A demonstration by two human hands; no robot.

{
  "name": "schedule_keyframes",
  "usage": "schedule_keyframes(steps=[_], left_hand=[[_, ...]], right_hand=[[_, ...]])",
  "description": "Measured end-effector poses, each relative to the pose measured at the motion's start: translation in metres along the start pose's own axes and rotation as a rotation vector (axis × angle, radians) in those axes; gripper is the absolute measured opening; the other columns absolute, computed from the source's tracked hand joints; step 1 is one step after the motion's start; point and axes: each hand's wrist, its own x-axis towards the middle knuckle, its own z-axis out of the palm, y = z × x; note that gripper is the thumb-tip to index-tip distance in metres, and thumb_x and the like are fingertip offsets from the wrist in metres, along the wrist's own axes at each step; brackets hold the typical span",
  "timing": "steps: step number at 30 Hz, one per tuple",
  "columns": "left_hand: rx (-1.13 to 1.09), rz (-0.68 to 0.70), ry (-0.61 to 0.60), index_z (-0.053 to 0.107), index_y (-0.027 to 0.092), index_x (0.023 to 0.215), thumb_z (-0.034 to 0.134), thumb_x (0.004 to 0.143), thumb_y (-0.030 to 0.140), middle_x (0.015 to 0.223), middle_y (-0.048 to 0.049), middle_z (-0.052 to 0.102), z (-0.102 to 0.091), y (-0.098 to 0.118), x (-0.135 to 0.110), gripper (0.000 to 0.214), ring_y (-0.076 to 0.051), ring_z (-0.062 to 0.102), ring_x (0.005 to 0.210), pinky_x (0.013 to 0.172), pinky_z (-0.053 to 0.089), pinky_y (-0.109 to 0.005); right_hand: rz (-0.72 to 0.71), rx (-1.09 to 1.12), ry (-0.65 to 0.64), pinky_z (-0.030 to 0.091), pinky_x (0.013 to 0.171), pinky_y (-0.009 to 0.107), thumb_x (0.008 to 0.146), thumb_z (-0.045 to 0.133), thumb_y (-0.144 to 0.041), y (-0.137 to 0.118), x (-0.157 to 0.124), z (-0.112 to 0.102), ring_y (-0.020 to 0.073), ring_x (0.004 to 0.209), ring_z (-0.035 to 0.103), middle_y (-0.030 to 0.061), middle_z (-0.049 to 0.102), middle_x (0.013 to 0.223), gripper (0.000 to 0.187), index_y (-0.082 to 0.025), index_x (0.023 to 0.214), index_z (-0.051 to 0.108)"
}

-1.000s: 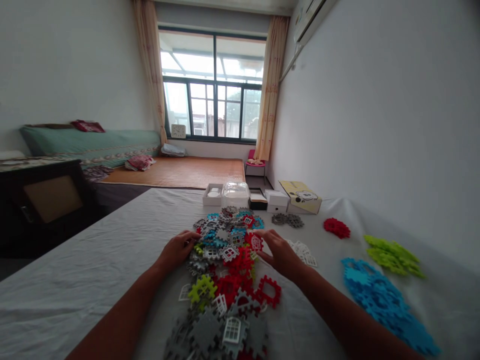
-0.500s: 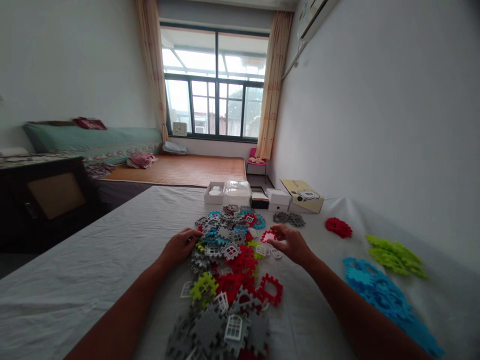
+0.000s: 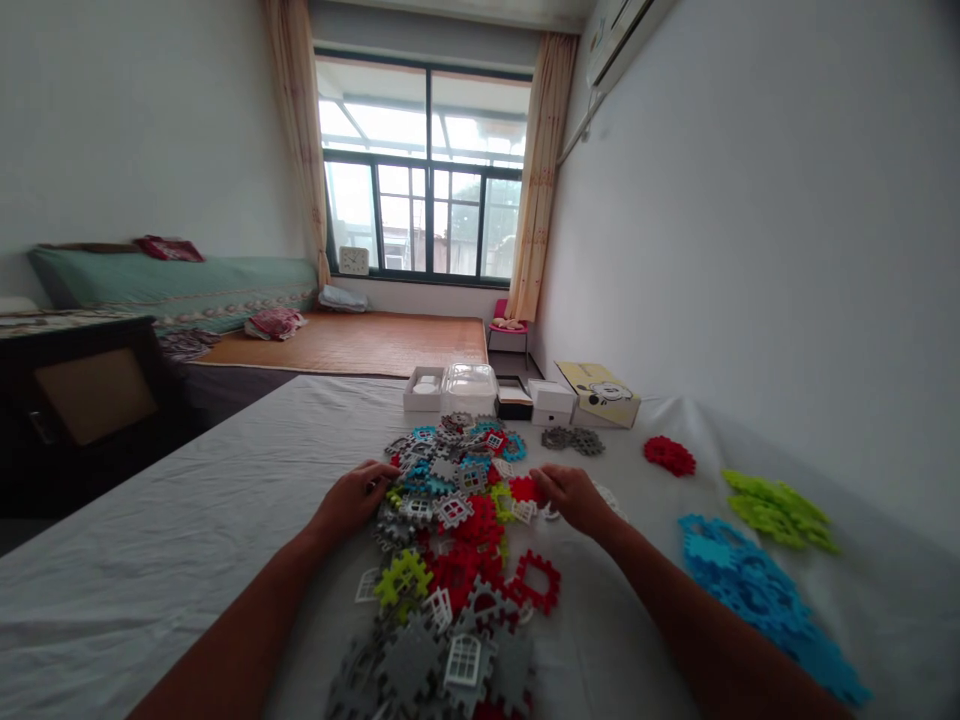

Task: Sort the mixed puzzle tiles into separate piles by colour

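Note:
A long heap of interlocking plastic pieces (image 3: pixel 476 520) in grey, red, blue, lime and white runs down the middle of the table. On its right side my right hand (image 3: pixel 576 497) pinches a red toothed building piece (image 3: pixel 526 489) just above some white window pieces (image 3: pixel 523 512). My left hand (image 3: pixel 356 500) rests at the heap's left edge, fingers curled together; what lies at its fingertips is too small to make out. A pale window-like piece (image 3: pixel 611 498) shows beside my right wrist. Nearer me lie a red square frame piece (image 3: pixel 551 598) and a lime piece (image 3: pixel 405 580).
Sorted piles lie to the right: red (image 3: pixel 669 455), lime (image 3: pixel 780 512), blue (image 3: pixel 750 590), and grey pieces (image 3: pixel 574 440). Along the far edge stand a clear plastic box (image 3: pixel 470 388), small white boxes (image 3: pixel 553 402) and a yellow carton (image 3: pixel 600 393). A bed (image 3: pixel 375 340) is beyond.
My right hand has lowered slightly with the red piece, which now looks plain red where its middle looked pale. A pale piece now shows beside my right wrist. My left hand has stayed about still.

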Motion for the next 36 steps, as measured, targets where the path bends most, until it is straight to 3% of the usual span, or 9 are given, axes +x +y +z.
schedule_keyframes(steps=[4, 11, 16, 21, 23, 25, 28, 31, 36], left_hand=[[-0.002, 0.006, -0.010, 0.066, 0.022, 0.097, 0.041, 0.081, 0.029, 0.100, -0.0029, 0.065, 0.000, -0.002, 0.000, 0.030, -0.018, 0.062, 0.090, 0.081, 0.047, -0.027], [-0.015, -0.009, -0.018, 0.065, 0.022, 0.098, 0.041, 0.082, 0.030, 0.102, -0.0030, 0.065, 0.000, -0.003, 0.001, 0.030, -0.018, 0.062, 0.091, 0.083, 0.047, -0.028], [-0.007, -0.009, -0.009, 0.066, 0.022, 0.097, 0.041, 0.081, 0.029, 0.101, -0.0029, 0.065, 0.000, 0.000, 0.000, 0.030, -0.018, 0.061, 0.092, 0.083, 0.046, -0.029], [0.001, -0.005, -0.003, 0.066, 0.022, 0.097, 0.041, 0.081, 0.028, 0.101, -0.0029, 0.065, 0.000, -0.001, -0.001, 0.030, -0.018, 0.061, 0.091, 0.083, 0.046, -0.029], [-0.004, -0.003, -0.005, 0.066, 0.022, 0.097, 0.041, 0.081, 0.028, 0.101, -0.0031, 0.065, -0.001, -0.001, -0.001, 0.030, -0.018, 0.061, 0.091, 0.083, 0.046, -0.029], [-0.008, -0.005, -0.002, 0.066, 0.022, 0.097, 0.041, 0.080, 0.027, 0.101, -0.0032, 0.065, -0.001, 0.000, -0.001, 0.030, -0.018, 0.061, 0.090, 0.083, 0.046, -0.029], [-0.015, -0.014, 0.003, 0.066, 0.022, 0.096, 0.041, 0.080, 0.026, 0.100, -0.0035, 0.065, -0.001, 0.003, -0.002, 0.030, -0.018, 0.061, 0.089, 0.082, 0.046, -0.029], [-0.027, -0.010, 0.009, 0.066, 0.023, 0.096, 0.042, 0.079, 0.026, 0.100, -0.0032, 0.065, -0.001, 0.006, -0.003, 0.030, -0.019, 0.061, 0.091, 0.084, 0.045, -0.029], [-0.039, -0.013, 0.015, 0.067, 0.023, 0.095, 0.042, 0.080, 0.028, 0.099, -0.0026, 0.065, 0.000, 0.004, -0.003, 0.029, -0.018, 0.061, 0.089, 0.083, 0.045, -0.029]], right_hand=[[0.102, -0.002, 0.128, 0.040, 0.044, 0.019, 0.089, 0.035, -0.051, 0.017, 0.012, -0.031, 0.0092, 0.037, 0.050, -0.0017, 0.057, 0.043, 0.045, -0.019, 0.062, 0.052], [0.406, -0.215, 0.111, 0.045, 0.050, 0.017, 0.081, 0.049, -0.031, 0.099, 0.020, -0.135, 0.0114, 0.055, 0.063, 0.0017, 0.068, 0.064, 0.021, -0.016, 0.087, 0.062], [0.446, -0.314, 0.157, 0.046, 0.051, 0.021, 0.073, 0.055, -0.021, 0.118, -0.001, -0.164, 0.0137, 0.054, 0.061, 0.0038, 0.067, 0.063, 0.016, -0.016, 0.085, 0.065], [0.309, -0.306, 0.121, 0.049, 0.067, 0.023, 0.076, 0.058, -0.027, 0.079, 0.002, -0.129, 0.0174, 0.074, 0.064, 0.0095, 0.070, 0.083, 0.019, -0.017, 0.089, 0.067], [0.203, -0.245, -0.013, 0.049, 0.071, 0.023, 0.076, 0.060, -0.032, 0.048, -0.002, -0.100, 0.0165, 0.078, 0.064, 0.0053, 0.070, 0.087, 0.020, -0.021, 0.090, 0.068], [0.018, -0.095, -0.323, 0.051, 0.070, 0.026, 0.078, 0.059, -0.037, 0.012, -0.013, -0.072, 0.0173, 0.077, 0.064, 0.0031, 0.070, 0.091, 0.025, -0.024, 0.097, 0.068], [-0.136, -0.015, -0.528, 0.051, 0.079, 0.032, 0.068, 0.070, -0.040, -0.032, -0.038, -0.044, 0.0226, 0.090, 0.063, 0.0014, 0.068, 0.104, 0.036, -0.033, 0.103, 0.067], [-0.181, -0.074, -0.525, 0.047, 0.089, 0.033, 0.064, 0.075, -0.034, -0.052, -0.055, -0.032, 0.0248, 0.102, 0.059, -0.0024, 0.066, 0.110, 0.046, -0.045, 0.107, 0.064], [-0.235, -0.133, -0.442, 0.045, 0.094, 0.031, 0.087, 0.048, -0.035, -0.042, -0.058, -0.031, 0.0197, 0.106, 0.059, -0.0043, 0.064, 0.115, 0.029, -0.045, 0.110, 0.062]])
